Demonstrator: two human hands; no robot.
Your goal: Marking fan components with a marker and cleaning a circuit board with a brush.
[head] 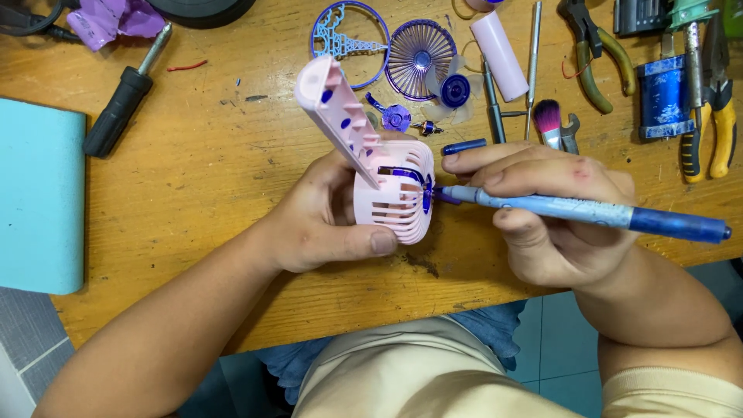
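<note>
The pink fan housing [395,193] is clasped in the left hand [325,220] while the blue pen-like tool [588,210], pinched closed in the right hand [557,209], is pressed beside that grip, where a slip could gouge the thumb.

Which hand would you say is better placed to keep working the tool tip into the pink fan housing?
The right hand: it already grips the blue tool with its tip at the pink fan housing. The left hand is occupied steadying that housing.
</note>
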